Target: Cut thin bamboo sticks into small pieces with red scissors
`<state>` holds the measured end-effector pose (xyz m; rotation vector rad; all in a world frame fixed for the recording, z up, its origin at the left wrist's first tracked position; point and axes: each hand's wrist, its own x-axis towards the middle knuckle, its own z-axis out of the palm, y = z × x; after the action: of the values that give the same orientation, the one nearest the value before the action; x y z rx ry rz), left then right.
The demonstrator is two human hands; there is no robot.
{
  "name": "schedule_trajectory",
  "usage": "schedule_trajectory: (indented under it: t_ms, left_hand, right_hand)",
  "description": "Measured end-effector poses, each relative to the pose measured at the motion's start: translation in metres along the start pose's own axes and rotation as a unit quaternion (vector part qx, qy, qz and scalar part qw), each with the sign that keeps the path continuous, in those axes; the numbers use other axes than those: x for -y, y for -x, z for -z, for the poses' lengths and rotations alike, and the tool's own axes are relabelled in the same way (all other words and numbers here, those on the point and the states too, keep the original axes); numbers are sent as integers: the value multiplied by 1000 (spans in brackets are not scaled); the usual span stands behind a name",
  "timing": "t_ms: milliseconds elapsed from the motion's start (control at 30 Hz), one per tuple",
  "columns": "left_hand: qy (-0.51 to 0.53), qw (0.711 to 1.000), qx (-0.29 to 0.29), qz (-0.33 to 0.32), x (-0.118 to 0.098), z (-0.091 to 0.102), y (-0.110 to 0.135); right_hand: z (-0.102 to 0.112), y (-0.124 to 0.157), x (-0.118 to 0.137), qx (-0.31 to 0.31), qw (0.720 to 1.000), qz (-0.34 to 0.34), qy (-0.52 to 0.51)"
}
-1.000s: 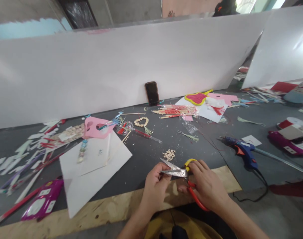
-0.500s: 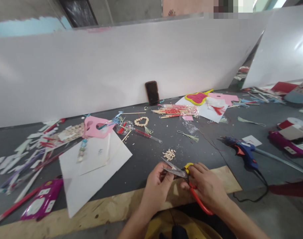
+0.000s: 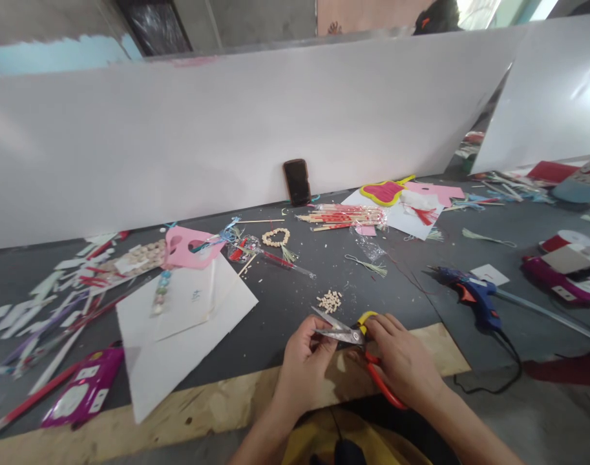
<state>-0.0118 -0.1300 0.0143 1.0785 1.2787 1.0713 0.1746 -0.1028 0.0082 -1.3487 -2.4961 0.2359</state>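
My right hand (image 3: pixel 404 358) grips a pair of scissors (image 3: pixel 346 336) with one yellow and one red handle. The blades are parted and point left, over the fingers of my left hand (image 3: pixel 304 365). Thumb and fingers of that hand are pinched together beside the blades; whatever they hold is too small or hidden to make out. Just beyond the scissors, a small heap of pale short pieces (image 3: pixel 329 301) lies on the dark tabletop (image 3: pixel 285 323). Farther back is a ring of pale beads (image 3: pixel 275 237) with a light green tassel.
A blue glue gun (image 3: pixel 476 294) with its cord lies to the right. White sheets (image 3: pixel 178 361) and a pink mask-like cutout (image 3: pixel 192 247) are at left, beside a purple packet (image 3: pixel 84 391). A phone (image 3: pixel 297 182) leans on the white panel (image 3: pixel 202 142) behind bundled sticks (image 3: pixel 346 216).
The scissors have shifted slightly left, and their red handle has swung a little up and left. My left hand stays at almost the same spot, still pinched.
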Motion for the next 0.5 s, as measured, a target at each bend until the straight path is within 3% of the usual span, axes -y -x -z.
schedule_trajectory:
  t_ms: [200, 400, 500]
  left_hand:
    - [17, 1000, 16, 7, -5, -1, -1]
    - [-36, 999, 12, -20, -13, -5, -3]
    - [-57, 998, 11, -30, -14, -5, -5]
  right_hand:
    - [4, -3, 1, 4, 999, 14, -41]
    - [8, -1, -5, -9, 998, -3, 55]
    - [9, -1, -8, 11, 1000, -11, 22]
